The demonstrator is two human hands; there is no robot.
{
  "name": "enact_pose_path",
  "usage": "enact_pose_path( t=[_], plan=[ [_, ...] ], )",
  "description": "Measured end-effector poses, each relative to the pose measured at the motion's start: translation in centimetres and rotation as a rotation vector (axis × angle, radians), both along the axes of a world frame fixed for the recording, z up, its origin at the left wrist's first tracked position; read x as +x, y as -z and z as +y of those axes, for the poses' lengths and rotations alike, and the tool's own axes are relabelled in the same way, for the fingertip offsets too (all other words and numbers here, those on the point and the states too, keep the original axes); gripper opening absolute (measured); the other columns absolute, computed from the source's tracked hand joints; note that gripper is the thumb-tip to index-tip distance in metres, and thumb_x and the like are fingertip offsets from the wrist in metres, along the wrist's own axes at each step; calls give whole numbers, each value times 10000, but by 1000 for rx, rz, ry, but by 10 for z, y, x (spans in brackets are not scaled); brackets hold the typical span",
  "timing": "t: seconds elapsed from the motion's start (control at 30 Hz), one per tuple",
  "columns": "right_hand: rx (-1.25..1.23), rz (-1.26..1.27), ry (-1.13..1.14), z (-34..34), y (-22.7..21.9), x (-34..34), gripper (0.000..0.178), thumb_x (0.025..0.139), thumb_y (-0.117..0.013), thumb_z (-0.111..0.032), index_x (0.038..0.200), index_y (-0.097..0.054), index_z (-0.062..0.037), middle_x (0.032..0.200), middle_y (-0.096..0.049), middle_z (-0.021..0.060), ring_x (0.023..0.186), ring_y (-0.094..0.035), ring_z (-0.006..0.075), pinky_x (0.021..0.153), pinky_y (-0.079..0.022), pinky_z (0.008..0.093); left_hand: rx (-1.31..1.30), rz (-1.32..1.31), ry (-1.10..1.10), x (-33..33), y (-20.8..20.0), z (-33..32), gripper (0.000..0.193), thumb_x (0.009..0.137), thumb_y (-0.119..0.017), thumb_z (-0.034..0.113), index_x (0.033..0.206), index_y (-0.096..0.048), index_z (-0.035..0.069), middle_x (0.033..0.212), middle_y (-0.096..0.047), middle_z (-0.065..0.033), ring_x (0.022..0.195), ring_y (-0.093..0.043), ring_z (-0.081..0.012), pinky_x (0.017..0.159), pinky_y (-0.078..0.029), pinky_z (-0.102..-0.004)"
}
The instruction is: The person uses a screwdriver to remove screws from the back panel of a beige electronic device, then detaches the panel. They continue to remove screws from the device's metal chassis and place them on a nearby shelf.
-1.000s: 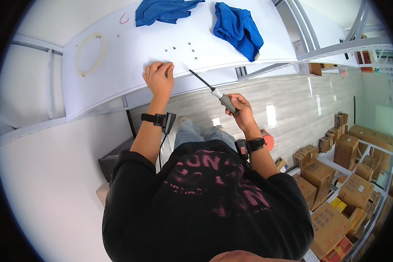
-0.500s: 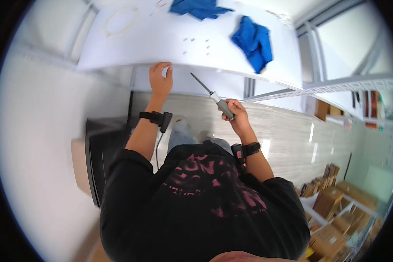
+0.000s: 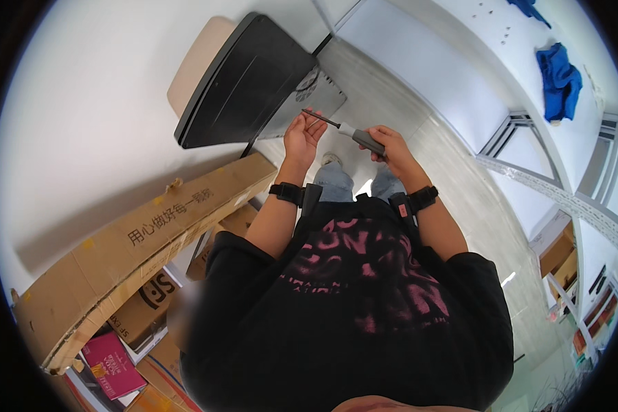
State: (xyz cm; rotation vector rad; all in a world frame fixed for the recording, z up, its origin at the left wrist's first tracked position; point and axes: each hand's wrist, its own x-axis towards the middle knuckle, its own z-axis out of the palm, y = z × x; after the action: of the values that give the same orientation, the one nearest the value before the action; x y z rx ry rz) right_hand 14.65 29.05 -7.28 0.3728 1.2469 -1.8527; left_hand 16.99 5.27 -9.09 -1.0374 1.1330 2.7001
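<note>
A screwdriver (image 3: 364, 139) with a grey handle and a dark shaft is in my right hand (image 3: 393, 150), whose fingers wrap round the handle. The shaft slants up and left, with its tip by the fingers of my left hand (image 3: 302, 141). My left hand is palm up with loosely curled fingers apart; whether it touches the tip I cannot tell. Nothing shows in its palm. Both wrists wear black straps with small boxes.
Ahead to the left stands a black panel-like piece of furniture (image 3: 247, 82). A long cardboard box (image 3: 165, 220) lies at my left, above other boxes. On the right, the white table (image 3: 522, 75) holds a blue cloth (image 3: 559, 82) and several small dark pieces.
My body has turned left, away from the table. The screwdriver has tilted flatter, and my left hand has moved from the table edge to its tip.
</note>
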Motion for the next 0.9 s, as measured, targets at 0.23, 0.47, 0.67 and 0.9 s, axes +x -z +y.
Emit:
enact_pose_path(
  t=[0.23,0.47,0.67,0.9],
  plan=[
    [-82,-86,-32,-90,32,70,269,912,-526,-243,1109,-563,-64,881,-653,53,565,-467,75,525,-383,202,-18,-73,-81,70,34,-94,242,976,-414,201,1130,-497,34,1005,-593,-126,958,-599,-276,866,-510,-396],
    [-170,-36,70,-167,36,115,284,921,-506,-232,1144,-532,-59,896,-656,84,532,-431,72,487,-344,192,-62,-43,-9,87,20,-170,239,956,-464,155,1154,-504,26,1044,-588,-122,955,-604,-263,860,-518,-368],
    [-214,-14,194,-202,24,123,255,910,-517,-257,1078,-552,-68,839,-660,92,500,-390,71,449,-297,208,-77,46,34,81,8,-198,235,953,-463,128,1164,-505,33,1044,-604,-113,931,-615,-245,825,-528,-347],
    [-226,1,227,-214,17,126,270,918,-506,-258,1083,-561,-51,839,-657,101,495,-397,70,444,-303,201,-81,30,19,78,6,-204,214,944,-495,163,1131,-528,62,1039,-618,-74,915,-612,-222,776,-512,-328]
  ],
)
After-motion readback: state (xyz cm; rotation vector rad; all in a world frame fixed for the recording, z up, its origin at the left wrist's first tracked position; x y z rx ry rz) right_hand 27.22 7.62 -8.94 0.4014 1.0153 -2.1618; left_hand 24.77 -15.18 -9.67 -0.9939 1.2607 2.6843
